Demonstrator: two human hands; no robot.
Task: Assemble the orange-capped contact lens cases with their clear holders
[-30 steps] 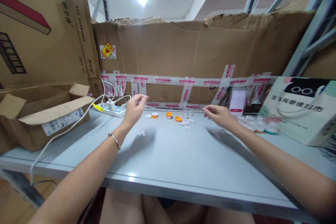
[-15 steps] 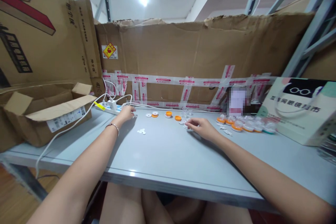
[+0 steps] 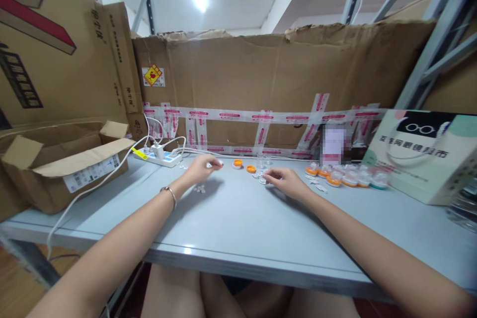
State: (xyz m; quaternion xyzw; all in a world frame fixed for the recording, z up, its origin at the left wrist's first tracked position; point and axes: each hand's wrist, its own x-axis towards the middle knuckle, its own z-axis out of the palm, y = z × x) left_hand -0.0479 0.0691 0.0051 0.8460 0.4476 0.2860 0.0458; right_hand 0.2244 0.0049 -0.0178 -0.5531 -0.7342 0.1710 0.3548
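Note:
My left hand (image 3: 203, 168), a bracelet on its wrist, reaches over the table with thumb and fingers drawn together. Its fingertips meet a white-and-orange disc (image 3: 220, 163), mostly hidden behind them; anything pinched there is too small to make out. Farther right, my right hand (image 3: 282, 179) stays low over the tabletop, its fingers closed at a small white piece (image 3: 262, 180). Between the hands are an orange-and-white round part (image 3: 237, 164) and an orange ring (image 3: 251, 169). Clear plastic parts (image 3: 264, 160) stand behind the right fingertips. Small white pieces (image 3: 200, 189) lie below my left hand.
Several clear-domed parts with orange or teal bases (image 3: 350, 177) cluster at the right, beside white pieces (image 3: 316, 185) and a paper bag (image 3: 421, 159). A power strip (image 3: 164, 158) with cables and an open carton (image 3: 74, 159) occupy the left. Cardboard (image 3: 231, 74) walls the back.
My left hand has moved right, from beside the power strip to the white-and-orange disc, and now covers the white disc near it. My right hand has stayed at the small white pieces.

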